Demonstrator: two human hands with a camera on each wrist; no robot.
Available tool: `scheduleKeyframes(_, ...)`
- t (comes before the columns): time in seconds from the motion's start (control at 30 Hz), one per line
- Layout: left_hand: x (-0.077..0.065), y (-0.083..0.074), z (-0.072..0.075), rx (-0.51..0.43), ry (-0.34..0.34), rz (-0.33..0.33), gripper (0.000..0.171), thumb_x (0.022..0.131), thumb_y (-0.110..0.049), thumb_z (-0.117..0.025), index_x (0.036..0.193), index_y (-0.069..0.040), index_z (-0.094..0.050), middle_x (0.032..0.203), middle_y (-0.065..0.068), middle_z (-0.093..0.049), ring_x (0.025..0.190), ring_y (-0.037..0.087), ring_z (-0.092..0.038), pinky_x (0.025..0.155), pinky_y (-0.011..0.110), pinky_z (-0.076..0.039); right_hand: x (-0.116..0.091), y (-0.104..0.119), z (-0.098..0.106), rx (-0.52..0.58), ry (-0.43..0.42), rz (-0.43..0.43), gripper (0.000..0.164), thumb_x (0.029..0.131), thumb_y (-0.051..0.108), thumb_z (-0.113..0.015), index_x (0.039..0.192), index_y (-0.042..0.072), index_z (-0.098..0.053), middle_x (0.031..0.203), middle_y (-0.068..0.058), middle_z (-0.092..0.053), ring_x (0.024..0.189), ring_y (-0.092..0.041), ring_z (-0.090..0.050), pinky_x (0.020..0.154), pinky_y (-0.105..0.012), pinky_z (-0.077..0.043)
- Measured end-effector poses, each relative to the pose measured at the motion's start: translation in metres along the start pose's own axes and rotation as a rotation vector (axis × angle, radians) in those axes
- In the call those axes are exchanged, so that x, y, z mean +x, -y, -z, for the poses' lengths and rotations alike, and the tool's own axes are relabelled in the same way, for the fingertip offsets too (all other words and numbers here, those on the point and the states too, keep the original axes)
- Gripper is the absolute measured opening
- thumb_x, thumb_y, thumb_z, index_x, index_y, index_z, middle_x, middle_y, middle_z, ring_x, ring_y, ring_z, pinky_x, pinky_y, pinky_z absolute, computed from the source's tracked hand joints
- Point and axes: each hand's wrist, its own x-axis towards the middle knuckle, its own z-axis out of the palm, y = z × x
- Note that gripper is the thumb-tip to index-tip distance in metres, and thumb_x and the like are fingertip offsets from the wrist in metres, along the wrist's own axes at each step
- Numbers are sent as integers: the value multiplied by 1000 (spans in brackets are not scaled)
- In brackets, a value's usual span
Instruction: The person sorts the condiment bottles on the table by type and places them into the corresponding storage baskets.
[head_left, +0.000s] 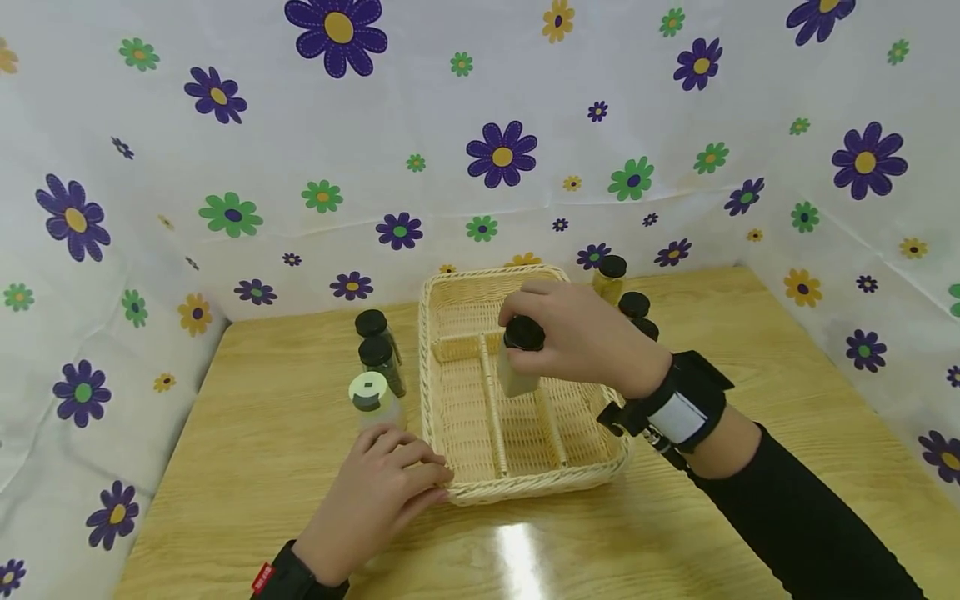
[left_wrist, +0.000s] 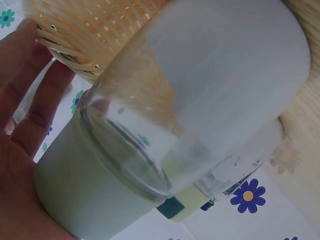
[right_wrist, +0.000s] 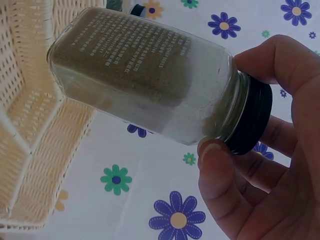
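My right hand (head_left: 573, 333) grips a glass spice jar (right_wrist: 130, 75) round its black lid (right_wrist: 252, 117). In the right wrist view, brownish-grey powder fills part of the jar and white print runs down its side. The jar hangs upright over the divided wicker basket (head_left: 491, 417). My left hand (head_left: 390, 479) lies at the basket's near left corner, its fingers touching the rim. In the left wrist view, a glass jar with a pale green lid (left_wrist: 100, 185) is close by the left palm; the head view mostly hides it.
Left of the basket stand two black-lidded jars (head_left: 377, 352) and a pale-green-lidded jar (head_left: 371, 392). Several black-lidded jars (head_left: 634, 306) stand to its right, partly behind the right hand. A flowered cloth (head_left: 300, 133) walls in the wooden table (head_left: 277, 433).
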Motion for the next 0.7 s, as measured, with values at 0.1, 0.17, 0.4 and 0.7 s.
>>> scheduleKeyframes(0.1, -1, -1, 1, -7, 7, 13, 9, 83, -37, -66, 90, -32, -67, 94, -16, -60, 93, 10, -47, 90, 42, -35, 11, 2, -4, 1, 13, 4, 23, 78, 36, -62, 96, 22, -59, 92, 8, -54, 71, -8, -47, 52, -22, -44)
scheduleKeyframes(0.17, -1, 0, 1, -10, 6, 15, 9, 82, -37, -67, 90, -32, -67, 94, -16, -60, 93, 9, -47, 90, 41, -34, 17, 3, -7, 5, 16, 1, 24, 78, 37, -62, 96, 22, -59, 91, 9, -55, 70, -8, -48, 52, -22, -43)
scheduleKeyframes(0.4, 1, 2, -1, 8, 18, 14, 10, 85, -39, -64, 91, -33, -68, 93, -17, -60, 93, 10, -47, 92, 42, -35, 35, 1, -18, 16, 6, -7, 23, 76, 36, -62, 94, 22, -59, 86, 9, -54, 69, -8, -48, 54, -22, -44)
scheduleKeyframes(0.7, -3, 3, 2, -5, 13, 24, 10, 85, -40, -63, 91, -34, -67, 92, -18, -59, 92, 9, -47, 92, 41, -35, 55, 4, -34, 28, 36, -43, 22, 77, 36, -61, 95, 23, -59, 87, 8, -54, 71, -8, -47, 57, -23, -44)
